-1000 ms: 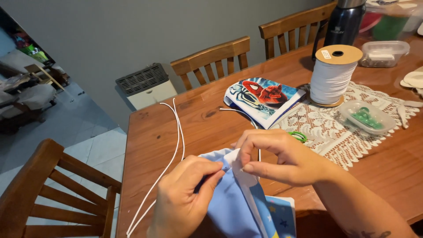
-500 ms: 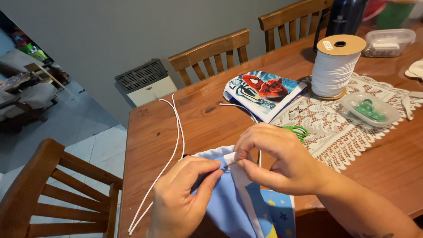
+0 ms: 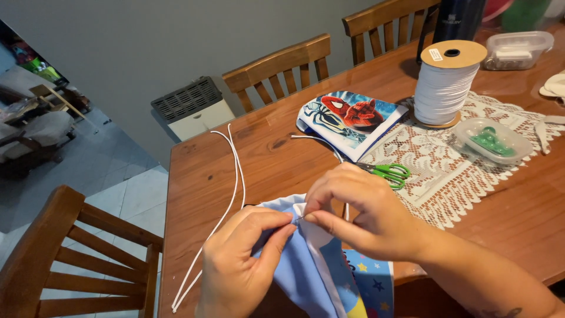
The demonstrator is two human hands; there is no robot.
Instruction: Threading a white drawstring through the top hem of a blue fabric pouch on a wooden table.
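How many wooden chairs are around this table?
3: one chair at the near left end of the table, and two on the far side, one left of the other. More may sit out of view.

Bare worktop [image 3: 200, 176] runs down the left of the frame, crossed only by a thin white cord [image 3: 226, 194], and a second open patch lies at lower right below the lace mat [image 3: 447, 194]. The centre is taken up by both hands, left hand [image 3: 244, 259] and right hand [image 3: 359, 212], meeting over the blue cloth [image 3: 306, 271], with scissors [image 3: 388, 172] just beyond. Toward upper right a printed cloth [image 3: 350, 121], tall spool [image 3: 447, 82], small tray [image 3: 491, 140] and lidded box [image 3: 518, 48] crowd the way.
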